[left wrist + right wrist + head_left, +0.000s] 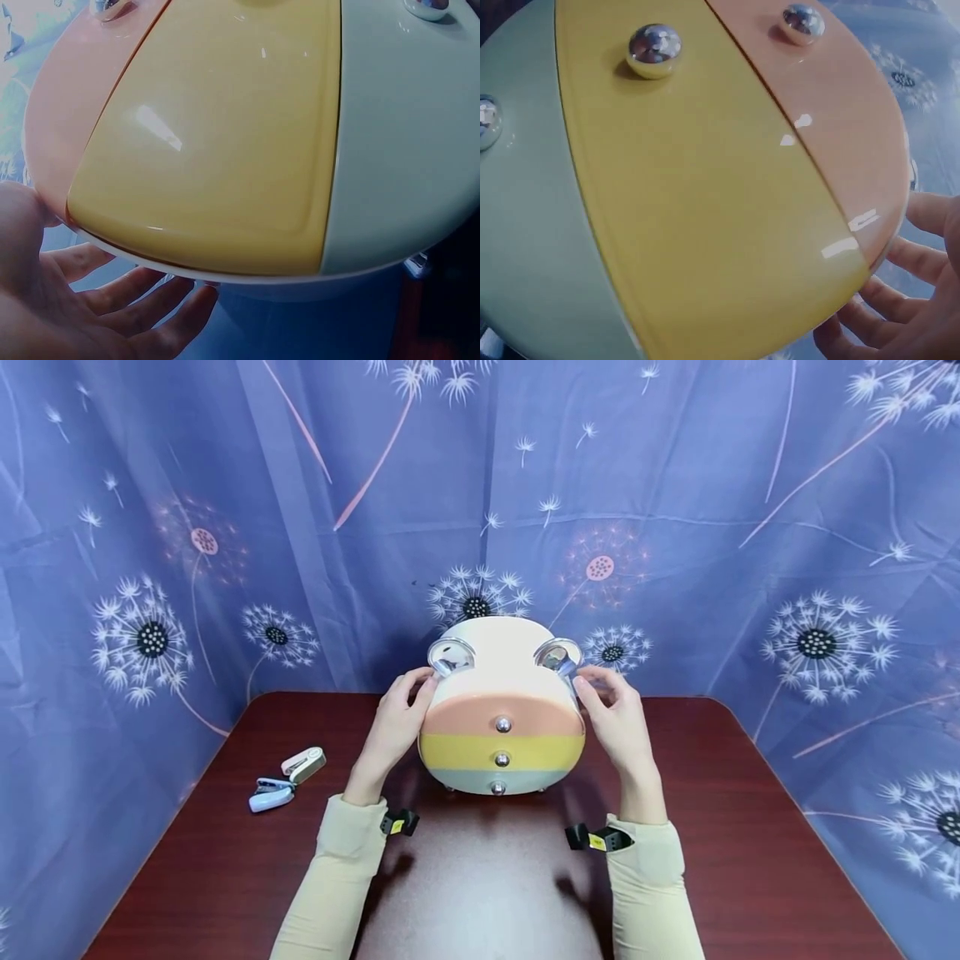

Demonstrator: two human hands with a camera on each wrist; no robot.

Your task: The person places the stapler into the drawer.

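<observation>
A rounded white drawer box (491, 652) stands at the middle of the table's far part. Its front has a pink drawer (457, 714), a yellow drawer (457, 752) and a pale green drawer (457, 779), each with a round silver knob. Two shiny silver discs rise from its top like ears. My left hand (393, 718) holds the box's left side, its fingers reaching behind the front rim in the left wrist view. On the opposite side my right hand (618, 718) holds it with bent, spread fingers. All three drawers sit closed.
A white stapler (304, 764) and a blue stapler (272, 795) lie together on the left of the dark red table (750, 860). A blue curtain (675, 460) with dandelion prints hangs close behind and beside the table.
</observation>
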